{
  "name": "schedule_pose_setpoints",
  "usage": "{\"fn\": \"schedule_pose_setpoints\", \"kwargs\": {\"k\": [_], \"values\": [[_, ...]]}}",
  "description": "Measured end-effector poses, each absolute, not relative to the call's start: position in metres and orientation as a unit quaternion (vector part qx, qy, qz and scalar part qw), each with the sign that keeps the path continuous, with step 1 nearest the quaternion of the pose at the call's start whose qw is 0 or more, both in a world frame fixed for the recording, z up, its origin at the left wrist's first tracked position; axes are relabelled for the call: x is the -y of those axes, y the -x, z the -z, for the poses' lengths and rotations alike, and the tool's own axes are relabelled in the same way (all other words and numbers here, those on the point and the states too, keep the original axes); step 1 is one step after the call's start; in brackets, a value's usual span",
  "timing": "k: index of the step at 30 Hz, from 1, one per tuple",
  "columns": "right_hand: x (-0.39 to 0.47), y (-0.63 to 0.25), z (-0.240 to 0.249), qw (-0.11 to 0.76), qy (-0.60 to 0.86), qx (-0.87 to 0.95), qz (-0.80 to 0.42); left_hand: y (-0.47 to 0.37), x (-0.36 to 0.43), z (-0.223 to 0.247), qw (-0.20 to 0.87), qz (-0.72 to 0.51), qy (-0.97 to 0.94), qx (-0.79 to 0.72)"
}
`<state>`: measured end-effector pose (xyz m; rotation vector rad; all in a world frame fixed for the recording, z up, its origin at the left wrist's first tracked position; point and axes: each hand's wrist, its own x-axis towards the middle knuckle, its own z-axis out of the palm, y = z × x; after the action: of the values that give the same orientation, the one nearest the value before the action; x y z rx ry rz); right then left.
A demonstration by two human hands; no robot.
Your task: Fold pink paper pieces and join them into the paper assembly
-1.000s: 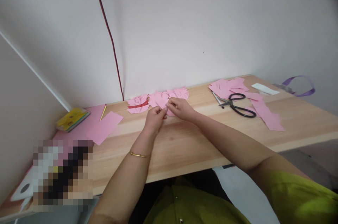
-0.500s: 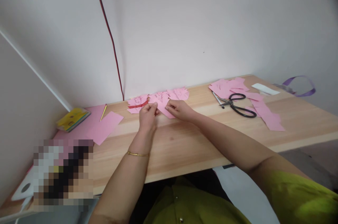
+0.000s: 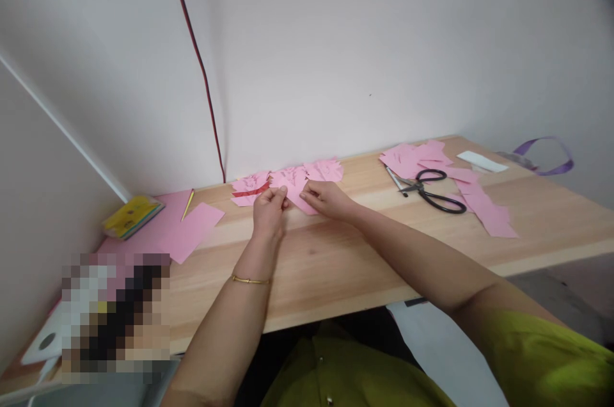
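A cut piece of pink paper (image 3: 296, 197) with a jagged upper edge lies between my two hands, near the wall. My left hand (image 3: 270, 205) pinches its left side between thumb and fingers. At its right side, my right hand (image 3: 325, 198) is closed, fingertips on the paper. Another pink cutout (image 3: 250, 183) with a red strip (image 3: 252, 192) across it is just left of my left hand. Behind my right hand rests a third pink cutout (image 3: 325, 169).
Black-handled scissors (image 3: 434, 191), a pen (image 3: 396, 180), pink scraps (image 3: 494, 215) and a white strip (image 3: 482, 161) lie at the right of the wooden table (image 3: 326, 266). At the left are pink sheets (image 3: 194, 231), a yellow pencil (image 3: 188, 205) and a yellow packet (image 3: 132, 216).
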<state>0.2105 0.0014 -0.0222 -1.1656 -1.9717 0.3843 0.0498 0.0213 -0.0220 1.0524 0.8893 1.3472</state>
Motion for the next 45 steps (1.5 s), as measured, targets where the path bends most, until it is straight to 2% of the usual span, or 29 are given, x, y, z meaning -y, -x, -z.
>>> {"fn": "schedule_pose_setpoints", "kwargs": {"k": [16,23,30,45], "values": [[-0.001,-0.211,0.022,0.401,0.461,0.777,-0.153,-0.046,-0.025,0.028,0.497,-0.582,-0.510,-0.394],[-0.003,-0.212,0.023,0.415,0.455,0.775,-0.145,-0.051,-0.023,0.029,0.555,-0.529,-0.513,-0.386],[-0.003,-0.211,0.024,0.418,0.465,0.767,-0.143,-0.055,-0.017,0.035,0.562,-0.437,-0.580,-0.395],[-0.001,-0.211,0.022,0.414,0.465,0.768,-0.148,-0.054,-0.019,0.036,0.579,-0.447,-0.562,-0.386]]}}
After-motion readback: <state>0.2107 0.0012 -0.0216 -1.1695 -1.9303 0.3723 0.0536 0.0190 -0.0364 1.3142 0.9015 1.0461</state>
